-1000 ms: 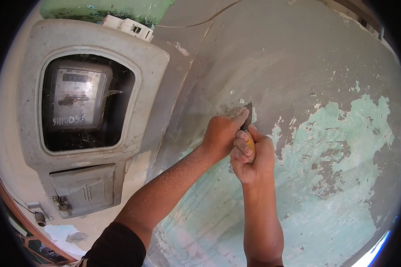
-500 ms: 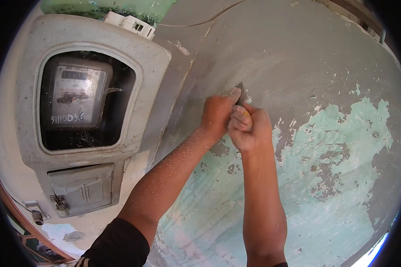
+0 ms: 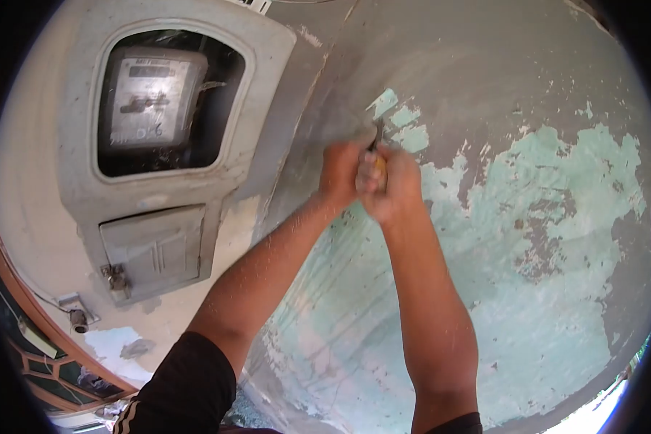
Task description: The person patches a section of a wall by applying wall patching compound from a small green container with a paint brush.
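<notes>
A scraper with a dark narrow blade (image 3: pixel 379 132) and a yellow handle (image 3: pixel 381 165) is held against the painted wall. My right hand (image 3: pixel 396 182) is wrapped round the handle, fingers curled. Beside it, my left hand (image 3: pixel 340 172) is closed at the blade end; motion blur hides its exact finger placement. Right above the hands, small pale green paint patches (image 3: pixel 412 137) stand out against grey wall (image 3: pixel 477 65). Below and right spreads a large peeling area of green paint (image 3: pixel 528 340) with ragged edges. Pale specks dot my left forearm.
On the left, a grey meter box (image 3: pixel 264 108) with a dark window and a small latched door (image 3: pixel 155 249) juts from the wall. A metal fitting (image 3: pixel 78 318) sits below it, near a brown-framed window (image 3: pixel 14 289). A crack line (image 3: pixel 300 134) runs down the wall.
The camera view has tilted down, so the meter box appears higher. Both hands with the scraper have moved down along the wall, uncovering the small green patches above them.
</notes>
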Action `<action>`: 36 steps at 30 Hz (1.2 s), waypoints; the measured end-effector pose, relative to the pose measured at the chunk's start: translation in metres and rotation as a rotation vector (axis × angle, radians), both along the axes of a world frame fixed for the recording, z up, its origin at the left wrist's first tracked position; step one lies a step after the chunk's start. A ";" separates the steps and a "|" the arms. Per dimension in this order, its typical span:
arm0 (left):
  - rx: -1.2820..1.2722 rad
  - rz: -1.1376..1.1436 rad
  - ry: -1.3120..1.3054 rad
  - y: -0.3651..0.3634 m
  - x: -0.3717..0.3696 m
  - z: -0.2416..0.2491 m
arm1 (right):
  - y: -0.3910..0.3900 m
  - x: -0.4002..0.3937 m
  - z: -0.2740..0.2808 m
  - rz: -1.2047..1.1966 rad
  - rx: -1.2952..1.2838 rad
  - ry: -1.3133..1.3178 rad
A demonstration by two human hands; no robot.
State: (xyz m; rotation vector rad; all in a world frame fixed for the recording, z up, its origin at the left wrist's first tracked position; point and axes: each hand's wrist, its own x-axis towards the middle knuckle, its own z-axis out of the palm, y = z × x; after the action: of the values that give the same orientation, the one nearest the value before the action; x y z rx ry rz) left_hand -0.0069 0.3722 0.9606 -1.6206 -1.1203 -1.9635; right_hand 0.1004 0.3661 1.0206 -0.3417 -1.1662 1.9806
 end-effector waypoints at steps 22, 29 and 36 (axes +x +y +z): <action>-0.329 -0.064 -0.072 -0.032 0.062 -0.075 | -0.027 0.070 -0.088 -0.017 -0.151 0.013; -0.200 -0.060 0.029 -0.027 0.046 -0.083 | -0.046 0.058 -0.096 -0.071 -0.046 -0.030; -0.040 0.253 0.221 -0.003 0.054 -0.102 | -0.025 0.079 -0.104 0.003 -0.050 -0.028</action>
State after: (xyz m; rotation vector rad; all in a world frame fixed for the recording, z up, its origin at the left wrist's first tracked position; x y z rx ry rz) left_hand 0.0473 0.3693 0.8590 -1.5825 -1.2151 -1.5715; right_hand 0.1794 0.3407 0.9167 -0.3950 -1.1374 2.0162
